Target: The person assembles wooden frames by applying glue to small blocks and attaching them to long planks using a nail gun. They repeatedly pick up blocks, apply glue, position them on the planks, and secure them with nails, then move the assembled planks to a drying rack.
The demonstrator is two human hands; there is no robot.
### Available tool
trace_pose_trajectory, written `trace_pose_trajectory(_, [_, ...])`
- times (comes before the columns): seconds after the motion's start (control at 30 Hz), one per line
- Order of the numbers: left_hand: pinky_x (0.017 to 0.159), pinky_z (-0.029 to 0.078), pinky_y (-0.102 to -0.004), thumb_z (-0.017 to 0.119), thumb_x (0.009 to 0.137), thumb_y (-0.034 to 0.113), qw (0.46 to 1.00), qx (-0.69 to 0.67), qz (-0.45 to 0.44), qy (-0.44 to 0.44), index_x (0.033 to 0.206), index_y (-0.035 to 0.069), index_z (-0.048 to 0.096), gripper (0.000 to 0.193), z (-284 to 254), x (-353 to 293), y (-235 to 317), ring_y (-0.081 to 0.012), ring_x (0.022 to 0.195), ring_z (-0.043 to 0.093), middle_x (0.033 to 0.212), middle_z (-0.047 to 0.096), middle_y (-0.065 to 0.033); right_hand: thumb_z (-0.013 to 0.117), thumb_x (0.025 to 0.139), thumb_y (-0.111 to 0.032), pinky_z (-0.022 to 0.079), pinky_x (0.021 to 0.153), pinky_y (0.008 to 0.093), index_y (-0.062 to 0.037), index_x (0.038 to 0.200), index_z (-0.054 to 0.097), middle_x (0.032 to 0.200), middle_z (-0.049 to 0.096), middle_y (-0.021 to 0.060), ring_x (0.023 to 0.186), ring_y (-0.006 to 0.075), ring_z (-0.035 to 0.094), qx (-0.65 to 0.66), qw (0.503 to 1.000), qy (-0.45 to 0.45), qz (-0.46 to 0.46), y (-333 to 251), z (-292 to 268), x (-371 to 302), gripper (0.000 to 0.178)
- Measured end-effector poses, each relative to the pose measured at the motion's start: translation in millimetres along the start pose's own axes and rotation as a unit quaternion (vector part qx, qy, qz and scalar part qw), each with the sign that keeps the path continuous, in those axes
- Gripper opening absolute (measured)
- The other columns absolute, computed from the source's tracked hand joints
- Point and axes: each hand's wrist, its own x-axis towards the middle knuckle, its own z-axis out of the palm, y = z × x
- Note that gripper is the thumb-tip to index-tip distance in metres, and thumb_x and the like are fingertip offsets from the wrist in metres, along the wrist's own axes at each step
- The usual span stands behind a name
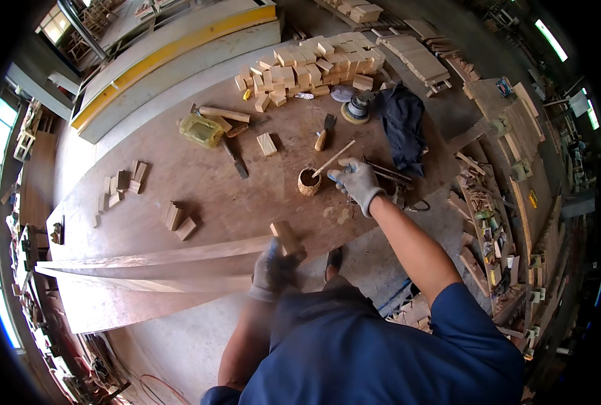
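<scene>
My left hand (273, 270), in a grey work glove, is closed around a small wooden block (285, 237) at the near edge of the table. Motion blurs this hand a little. My gloved right hand (358, 182) hovers just right of a small round pot (308, 182) with a dark inside and a crusted, tan outer wall. Its fingers are apart and slightly bent. A thin wooden stick (334, 158) leans out of the pot toward the upper right, close to my fingertips; no grip on it shows.
Wooden blocks (300, 67) are piled at the far edge of the brown table (145, 223). A sander (356, 111), dark cloth (402, 125), brush (325, 131), chisel (235, 158) and yellowish container (201, 130) lie about. Long boards (165, 256) stretch left of my left hand.
</scene>
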Motion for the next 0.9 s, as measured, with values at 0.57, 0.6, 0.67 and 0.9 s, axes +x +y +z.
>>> trace_pose_trajectory(0.57, [0.089, 0.057, -0.0448, 0.06, 0.107, 0.037, 0.996, 0.062, 0.066, 0.011, 0.146, 0.004, 0.053, 0.051, 12, 45, -17, -0.0324, 0.106, 0.068, 0.126, 0.069, -0.0199, 0.064, 0.106, -0.027, 0.054, 0.065, 0.0332, -0.0026, 0.1, 0.073, 0.075, 0.071, 0.0056, 0.067, 0.0121, 0.066, -0.053, 0.976, -0.073, -0.199, -26, -1, 19, 0.027])
trace_pose_trajectory(0.6, [0.089, 0.056, -0.0471, 0.056, 0.11, 0.042, 0.994, 0.079, 0.076, 0.006, 0.149, 0.005, 0.052, 0.053, 11, 49, -18, -0.0349, 0.106, 0.066, 0.128, 0.068, -0.0221, 0.064, 0.107, -0.027, 0.054, 0.064, 0.0326, -0.0026, 0.1, 0.073, 0.075, 0.071, 0.0053, 0.067, 0.0114, 0.066, -0.073, 0.975, -0.075, -0.199, -27, -4, 18, 0.027])
trace_pose_trajectory(0.67, [0.087, 0.056, -0.0453, 0.057, 0.11, 0.038, 0.996, 0.052, 0.07, -0.008, 0.147, 0.004, 0.052, 0.051, 9, 55, -21, -0.0331, 0.105, 0.067, 0.127, 0.068, -0.0207, 0.064, 0.107, -0.029, 0.054, 0.064, 0.0323, -0.0024, 0.1, 0.073, 0.074, 0.071, 0.0046, 0.066, 0.011, 0.067, -0.073, 0.973, -0.075, -0.206, -21, -4, 20, 0.029])
trace_pose_trajectory(0.9, [0.087, 0.056, -0.0401, 0.05, 0.113, 0.037, 0.988, -0.149, -0.031, -0.012, 0.144, 0.0, 0.053, 0.048, 37, 55, 1, -0.0282, 0.101, 0.066, 0.125, 0.068, -0.0173, 0.067, 0.107, -0.032, 0.053, 0.057, 0.0281, -0.0029, 0.1, 0.072, 0.077, 0.072, 0.0044, 0.062, 0.0099, 0.065, -0.004, 0.994, -0.081, -0.08, -15, 1, 21, 0.03])
